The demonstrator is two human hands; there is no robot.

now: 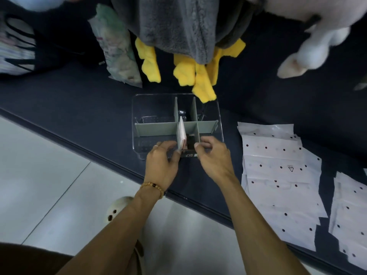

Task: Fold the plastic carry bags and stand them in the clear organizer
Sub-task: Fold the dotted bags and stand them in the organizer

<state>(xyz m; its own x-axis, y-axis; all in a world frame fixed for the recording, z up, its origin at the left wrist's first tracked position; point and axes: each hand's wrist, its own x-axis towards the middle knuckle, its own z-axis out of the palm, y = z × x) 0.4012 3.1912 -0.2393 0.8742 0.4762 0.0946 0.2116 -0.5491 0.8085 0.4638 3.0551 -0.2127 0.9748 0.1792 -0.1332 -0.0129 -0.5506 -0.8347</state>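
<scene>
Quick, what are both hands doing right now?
Left hand: fingers curled at the organizer's near edge by the folded bag; grip unclear.
Right hand: fingers pinched at the same compartment; holding anything unclear.

We see a dark navy surface (pixel 79 108) carrying the clear organizer (pixel 220 133), flat white plastic bags (pixel 278 175) at right, and a grey plush toy (pixel 174 26) behind.

organizer (pixel 215 116) back cells open, yellow plush (pixel 202 84) perhaps overhanging
</scene>
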